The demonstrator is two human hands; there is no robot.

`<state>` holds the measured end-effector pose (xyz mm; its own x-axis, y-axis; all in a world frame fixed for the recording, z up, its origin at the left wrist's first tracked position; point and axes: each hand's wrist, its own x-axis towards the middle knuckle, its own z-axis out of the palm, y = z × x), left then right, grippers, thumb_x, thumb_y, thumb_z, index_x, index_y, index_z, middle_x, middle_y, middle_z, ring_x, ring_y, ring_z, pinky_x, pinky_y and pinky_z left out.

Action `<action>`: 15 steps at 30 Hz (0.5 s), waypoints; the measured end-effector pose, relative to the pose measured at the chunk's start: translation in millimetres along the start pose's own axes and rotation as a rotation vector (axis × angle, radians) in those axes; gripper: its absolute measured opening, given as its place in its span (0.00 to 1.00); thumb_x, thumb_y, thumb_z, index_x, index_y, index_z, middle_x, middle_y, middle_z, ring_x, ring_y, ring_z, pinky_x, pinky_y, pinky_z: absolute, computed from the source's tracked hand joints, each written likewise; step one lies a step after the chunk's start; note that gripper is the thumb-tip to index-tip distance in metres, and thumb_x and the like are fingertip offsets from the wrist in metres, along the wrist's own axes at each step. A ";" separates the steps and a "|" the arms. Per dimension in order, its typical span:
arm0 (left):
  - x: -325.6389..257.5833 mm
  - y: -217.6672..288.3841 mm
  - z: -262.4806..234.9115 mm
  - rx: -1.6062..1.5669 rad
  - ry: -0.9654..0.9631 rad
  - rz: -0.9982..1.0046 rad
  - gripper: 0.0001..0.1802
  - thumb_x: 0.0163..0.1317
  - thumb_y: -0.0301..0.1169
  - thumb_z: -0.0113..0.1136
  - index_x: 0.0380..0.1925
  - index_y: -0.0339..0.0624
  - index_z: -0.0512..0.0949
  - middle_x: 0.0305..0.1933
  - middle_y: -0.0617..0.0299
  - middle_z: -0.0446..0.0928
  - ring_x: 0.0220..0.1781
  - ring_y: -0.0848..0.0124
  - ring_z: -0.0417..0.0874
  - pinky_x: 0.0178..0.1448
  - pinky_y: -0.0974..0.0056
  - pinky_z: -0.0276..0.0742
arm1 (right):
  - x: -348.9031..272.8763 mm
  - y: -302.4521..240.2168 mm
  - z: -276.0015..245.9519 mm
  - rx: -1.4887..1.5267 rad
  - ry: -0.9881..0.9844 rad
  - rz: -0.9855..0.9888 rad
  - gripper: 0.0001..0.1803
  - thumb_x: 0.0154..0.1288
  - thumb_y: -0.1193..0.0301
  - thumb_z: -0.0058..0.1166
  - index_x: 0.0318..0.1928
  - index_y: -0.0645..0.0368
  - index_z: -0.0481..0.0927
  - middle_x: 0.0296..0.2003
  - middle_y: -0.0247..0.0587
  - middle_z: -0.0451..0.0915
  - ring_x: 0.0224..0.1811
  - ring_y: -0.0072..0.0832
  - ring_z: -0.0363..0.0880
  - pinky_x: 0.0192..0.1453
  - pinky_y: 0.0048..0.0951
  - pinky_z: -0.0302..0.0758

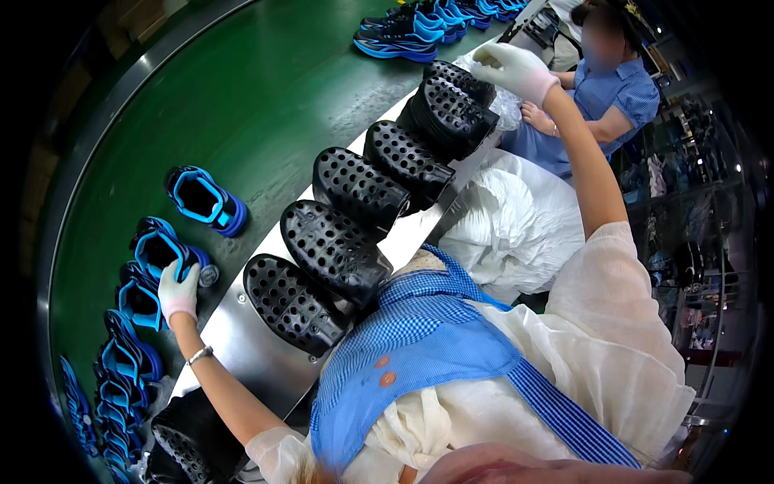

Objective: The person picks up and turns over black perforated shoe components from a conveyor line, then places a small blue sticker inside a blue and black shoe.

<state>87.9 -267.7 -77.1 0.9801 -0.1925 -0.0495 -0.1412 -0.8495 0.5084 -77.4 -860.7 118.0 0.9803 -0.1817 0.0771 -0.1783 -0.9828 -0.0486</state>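
Sorting step, I judge: the gloved left hand [178,290] grips a blue shoe [165,252] on the green belt [266,89], while the right hand [516,71], fingers loosely curled, touches the farthest black perforated clog [461,82], which next needs a firm grasp.

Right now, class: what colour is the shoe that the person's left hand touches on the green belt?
The shoe under the left hand is blue with black, clearest in the head view.

A green conveyor belt [266,89] carries blue sneakers [205,200]; a metal shelf [242,347] (apparently steel) holds black clogs [334,250].
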 end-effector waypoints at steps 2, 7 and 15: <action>-5.2 1.0 -3.8 0.187 0.043 0.073 0.26 0.53 0.42 0.63 0.50 0.38 0.76 0.50 0.49 0.76 0.52 0.54 0.76 0.57 0.58 0.71 | -12.0 12.9 15.0 0.005 0.000 0.023 0.19 0.59 0.61 0.57 0.48 0.58 0.76 0.40 0.41 0.80 0.41 0.31 0.79 0.49 0.29 0.74; -16.2 58.5 -20.4 0.419 0.113 0.093 0.27 0.53 0.42 0.63 0.54 0.47 0.74 0.54 0.54 0.73 0.53 0.55 0.75 0.57 0.56 0.71 | -24.2 37.3 49.2 0.061 -0.017 0.090 0.23 0.56 0.62 0.59 0.50 0.59 0.74 0.43 0.42 0.78 0.45 0.32 0.77 0.52 0.30 0.72; -7.5 87.7 22.0 0.196 0.047 0.221 0.26 0.57 0.40 0.60 0.56 0.46 0.72 0.51 0.49 0.73 0.52 0.53 0.76 0.55 0.56 0.72 | -20.9 26.7 47.7 0.013 0.037 0.060 0.22 0.54 0.62 0.61 0.48 0.58 0.73 0.41 0.41 0.77 0.43 0.32 0.77 0.49 0.30 0.73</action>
<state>65.1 -351.6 -51.0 0.9275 -0.3638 0.0863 -0.3714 -0.8692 0.3264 -98.7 -881.5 67.5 0.9642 -0.2412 0.1101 -0.2350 -0.9697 -0.0667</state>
